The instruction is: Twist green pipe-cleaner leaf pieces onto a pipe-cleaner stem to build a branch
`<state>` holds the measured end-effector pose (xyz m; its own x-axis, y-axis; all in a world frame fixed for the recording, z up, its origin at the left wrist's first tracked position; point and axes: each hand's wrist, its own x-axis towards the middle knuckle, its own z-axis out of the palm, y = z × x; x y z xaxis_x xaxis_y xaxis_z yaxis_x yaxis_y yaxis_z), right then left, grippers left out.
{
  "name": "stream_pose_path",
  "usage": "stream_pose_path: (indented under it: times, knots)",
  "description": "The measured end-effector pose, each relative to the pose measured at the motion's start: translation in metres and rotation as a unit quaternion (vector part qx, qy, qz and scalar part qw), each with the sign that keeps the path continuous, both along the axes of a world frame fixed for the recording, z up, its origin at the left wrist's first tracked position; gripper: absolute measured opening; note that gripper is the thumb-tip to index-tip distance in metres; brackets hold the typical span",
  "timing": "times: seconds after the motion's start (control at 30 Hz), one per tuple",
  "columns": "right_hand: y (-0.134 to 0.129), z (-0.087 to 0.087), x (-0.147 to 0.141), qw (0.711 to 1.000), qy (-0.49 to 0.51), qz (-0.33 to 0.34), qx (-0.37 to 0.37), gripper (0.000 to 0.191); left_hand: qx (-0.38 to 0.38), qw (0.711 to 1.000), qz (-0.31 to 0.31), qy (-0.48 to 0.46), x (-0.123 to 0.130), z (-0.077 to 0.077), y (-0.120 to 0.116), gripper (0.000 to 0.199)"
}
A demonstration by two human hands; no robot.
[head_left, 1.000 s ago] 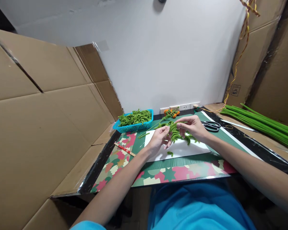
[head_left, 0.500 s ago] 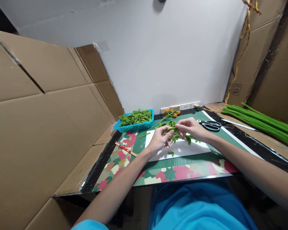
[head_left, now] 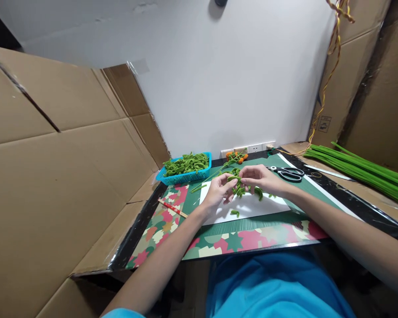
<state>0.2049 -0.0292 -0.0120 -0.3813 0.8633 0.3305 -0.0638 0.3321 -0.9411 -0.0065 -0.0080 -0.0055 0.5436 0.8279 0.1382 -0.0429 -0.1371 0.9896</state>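
Note:
My left hand (head_left: 218, 192) and my right hand (head_left: 261, 179) meet above a white sheet (head_left: 248, 207) on the green mat. Between their fingertips is a green fuzzy piece (head_left: 234, 178), pinched from both sides. Curled green pieces (head_left: 240, 191) lie on the sheet under and behind the hands, partly hidden by them. One short bent piece (head_left: 235, 213) rests by itself nearer the front edge of the sheet.
A blue basket (head_left: 185, 177) of green pieces stands at the back left, orange flowers (head_left: 237, 157) beside it. Black scissors (head_left: 290, 174) lie right of my hands, long green stems (head_left: 361, 170) farther right. A red-wrapped stick (head_left: 172, 207) is at left.
My right hand has turned slightly, its fingers more bent over the green piece. The whole view has shifted a little.

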Motion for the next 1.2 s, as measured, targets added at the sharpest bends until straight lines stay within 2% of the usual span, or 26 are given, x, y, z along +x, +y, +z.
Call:
stream_pose_path:
  times: [0.13, 0.23, 0.43, 0.67, 1.2]
  knots:
    - [0.0019, -0.0001, 0.0004, 0.999, -0.019, -0.026, 0.027, 0.032, -0.005, 1.0, 0.004, 0.008, 0.0001, 0.0018, -0.0009, 0.036]
    - [0.0015, 0.0015, 0.0006, 0.999, -0.028, -0.009, 0.028, 0.033, 0.0, 1.0, 0.001, 0.015, 0.0002, 0.0023, -0.0017, 0.033]
    - [-0.0002, 0.0037, -0.0019, 0.997, 0.025, 0.064, -0.031, 0.035, -0.024, 0.999, -0.023, 0.002, -0.0017, 0.0034, -0.0004, 0.028]
    - [-0.0014, 0.0048, 0.0004, 0.987, 0.062, 0.107, -0.106, 0.028, -0.044, 0.998, -0.042, 0.016, -0.0014, 0.0092, -0.0036, 0.03]
    - [0.0015, -0.0045, 0.0004, 0.982, 0.062, 0.126, -0.125, 0.027, -0.013, 0.999, -0.042, 0.025, -0.0012, 0.0092, -0.0044, 0.036]
